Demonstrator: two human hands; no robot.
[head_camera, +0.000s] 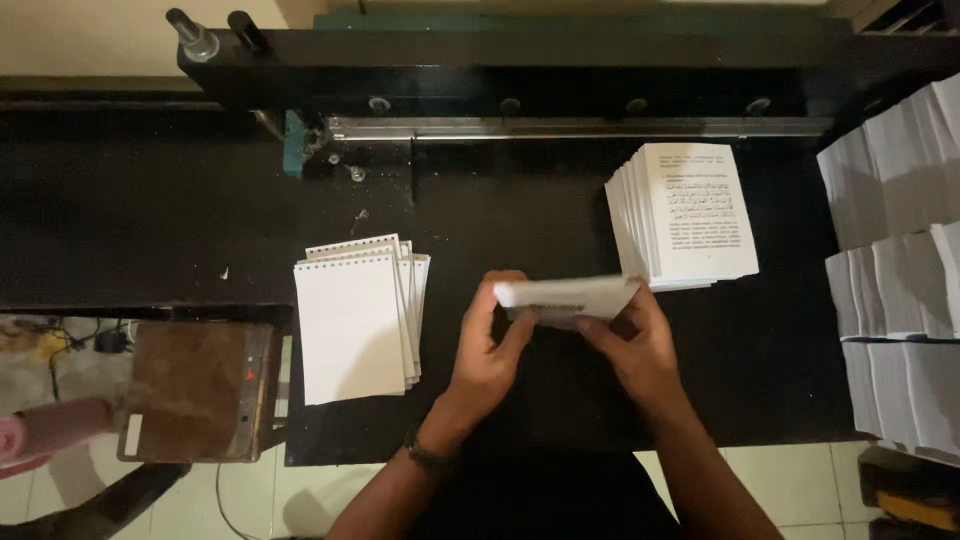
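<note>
Both hands raised over the black table (150, 210), sharing one small stack of white sheets (566, 297). Left hand (490, 350) closed on the stack's left end, fingers curled over its top edge. Right hand (635, 345) gripping the right end from below, thumb toward the front. The stack is seen edge-on, roughly level and clear of the table surface.

Left of the hands: a fanned pile of punched white sheets (355, 320), holes along the top edge, lying flat. Behind and right of the hands: a taller pile of printed pages (695, 215), slightly fanned, just beside the held stack. Far right edge: tall white paper stacks (895, 250). At the back, a long black machine with a metal bar (570, 127). Lower left, a brown stool (195, 390) over tiled floor.
</note>
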